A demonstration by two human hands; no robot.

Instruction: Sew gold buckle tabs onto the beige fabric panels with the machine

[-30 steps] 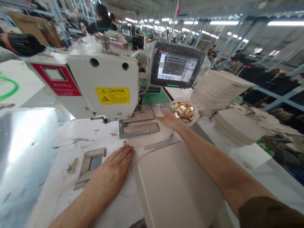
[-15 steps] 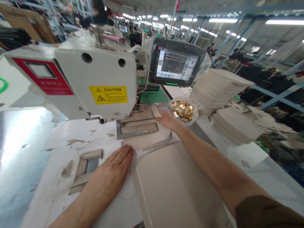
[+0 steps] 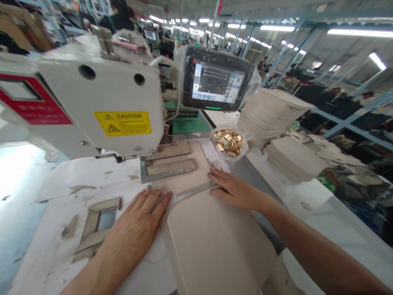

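Observation:
A beige panel (image 3: pixel 201 174) lies flat beneath the metal clamp frame (image 3: pixel 167 168) of a white sewing machine (image 3: pixel 104 98). My left hand (image 3: pixel 143 221) rests with fingers spread at the panel's lower left corner, its fingertips by the edge. At the panel's right edge, my right hand (image 3: pixel 231 189) lies open, fingers extended, partly above the larger beige stack. That stack of rounded panels (image 3: pixel 215 241) sits nearest me, between both forearms. Neither hand is wrapped round anything.
A plastic-lined bowl of gold metal pieces (image 3: pixel 229 141) stands behind my right hand. A control screen (image 3: pixel 216 82) rises beyond it. Tall stacks of beige panels (image 3: pixel 270 116) are at the right. A rectangular frame piece (image 3: pixel 92 229) lies left of my left hand.
My right hand has come back toward me, from the panel's far right corner to its near right edge, and its fingers have spread. The view has shifted slightly right.

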